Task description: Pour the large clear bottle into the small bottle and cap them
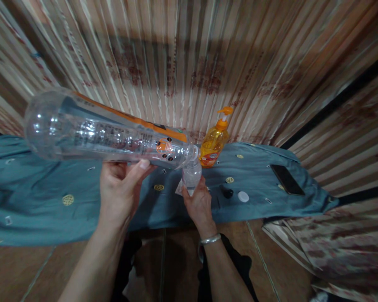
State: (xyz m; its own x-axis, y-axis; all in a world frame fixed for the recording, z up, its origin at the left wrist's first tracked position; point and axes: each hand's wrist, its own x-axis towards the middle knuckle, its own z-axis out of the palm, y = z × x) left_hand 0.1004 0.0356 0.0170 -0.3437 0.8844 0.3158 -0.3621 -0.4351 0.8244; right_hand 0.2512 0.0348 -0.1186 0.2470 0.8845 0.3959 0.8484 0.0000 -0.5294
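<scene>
A large clear plastic bottle (pixel 113 136) with an orange and grey label lies almost level in the air, its mouth tilted slightly down to the right. From below, my left hand (pixel 121 182) is closed around its side. My right hand (pixel 198 201) grips a small clear plastic bottle (pixel 192 173), roughly upright, below the large one's mouth. The two mouths meet or nearly meet; I cannot tell whether they touch. Something pale, partly hidden, lies behind my right hand. A silver bracelet (pixel 210 239) circles my right wrist.
Behind the small bottle stands an orange pump bottle (pixel 214 144) of yellow liquid. On the teal cloth (pixel 166 205) lie a black cap (pixel 228 192), a white cap (pixel 243 196) and a dark phone (pixel 286 179). A pleated curtain (pixel 164 63) hangs close behind.
</scene>
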